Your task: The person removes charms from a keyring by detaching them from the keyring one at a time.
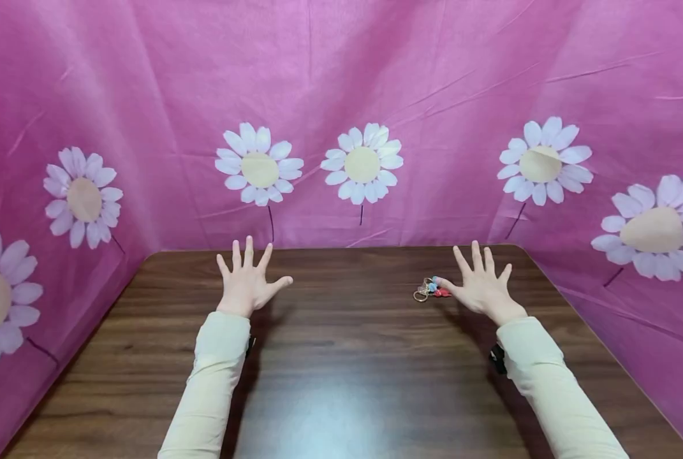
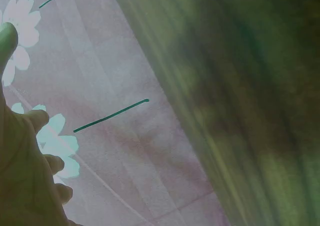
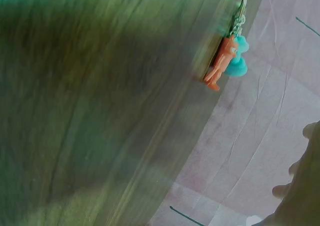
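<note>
Both hands (image 1: 243, 287) (image 1: 481, 290) spread above the table (image 1: 347, 344), keychain (image 1: 432, 288) near the right.

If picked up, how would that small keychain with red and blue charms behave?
The keychain would probably dangle loosely, since it has metal-looking chain links. It looks light, being smaller than the bare right hand. Its irregular red and blue charms might hinder rolling.

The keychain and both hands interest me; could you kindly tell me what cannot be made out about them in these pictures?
Head view: the keychain is too small for fine detail, and the right hand overlaps part of it.
Right wrist view: the right hand is mostly cut off by the right edge.
Left wrist view: the left hand is partly cut off by the left edge.
</note>
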A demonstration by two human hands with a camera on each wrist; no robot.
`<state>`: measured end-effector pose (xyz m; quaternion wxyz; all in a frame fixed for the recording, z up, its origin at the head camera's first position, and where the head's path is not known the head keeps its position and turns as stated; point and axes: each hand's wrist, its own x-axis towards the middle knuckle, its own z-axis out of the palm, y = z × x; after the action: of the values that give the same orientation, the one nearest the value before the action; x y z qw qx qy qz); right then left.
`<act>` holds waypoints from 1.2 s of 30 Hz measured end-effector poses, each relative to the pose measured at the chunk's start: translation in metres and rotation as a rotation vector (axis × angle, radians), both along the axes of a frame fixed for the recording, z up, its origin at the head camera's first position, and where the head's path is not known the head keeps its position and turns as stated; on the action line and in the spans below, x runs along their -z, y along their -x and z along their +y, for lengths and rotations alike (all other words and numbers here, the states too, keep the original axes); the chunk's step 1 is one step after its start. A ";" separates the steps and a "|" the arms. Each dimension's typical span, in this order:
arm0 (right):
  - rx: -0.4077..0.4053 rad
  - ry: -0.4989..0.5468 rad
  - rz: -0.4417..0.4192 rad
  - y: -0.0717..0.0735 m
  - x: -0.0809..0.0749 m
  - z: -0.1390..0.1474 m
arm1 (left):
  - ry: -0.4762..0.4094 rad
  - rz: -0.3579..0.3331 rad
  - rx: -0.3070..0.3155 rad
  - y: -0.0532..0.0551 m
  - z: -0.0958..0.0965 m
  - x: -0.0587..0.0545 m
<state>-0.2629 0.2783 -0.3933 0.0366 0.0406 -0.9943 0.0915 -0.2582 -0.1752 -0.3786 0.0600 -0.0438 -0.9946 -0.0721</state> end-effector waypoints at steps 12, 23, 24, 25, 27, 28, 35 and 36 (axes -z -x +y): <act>-0.122 -0.005 0.119 0.000 0.003 0.006 | 0.019 0.028 0.024 -0.010 -0.006 -0.017; -0.267 0.098 0.333 -0.006 0.010 0.011 | -0.030 0.210 0.187 -0.028 -0.006 -0.013; -0.274 0.105 0.351 -0.007 0.012 0.012 | -0.029 0.242 0.208 -0.030 -0.003 -0.012; -0.279 0.110 0.370 -0.007 0.013 0.012 | -0.032 0.271 0.231 -0.031 0.001 -0.010; -0.298 0.118 0.395 -0.007 0.017 0.012 | -0.060 0.315 0.276 -0.034 0.008 -0.006; -0.313 0.122 0.403 -0.007 0.018 0.012 | -0.078 0.324 0.292 -0.035 0.011 -0.005; -0.372 0.146 0.325 -0.005 0.028 0.006 | -0.235 0.191 0.335 -0.044 0.029 0.001; -0.380 0.142 0.310 -0.005 0.030 0.004 | -0.249 0.169 0.343 -0.045 0.030 0.002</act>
<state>-0.2581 0.2825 -0.4230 0.1736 0.2378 -0.9423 0.1592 -0.2128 -0.1448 -0.3806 0.1348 -0.2104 -0.9475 -0.1995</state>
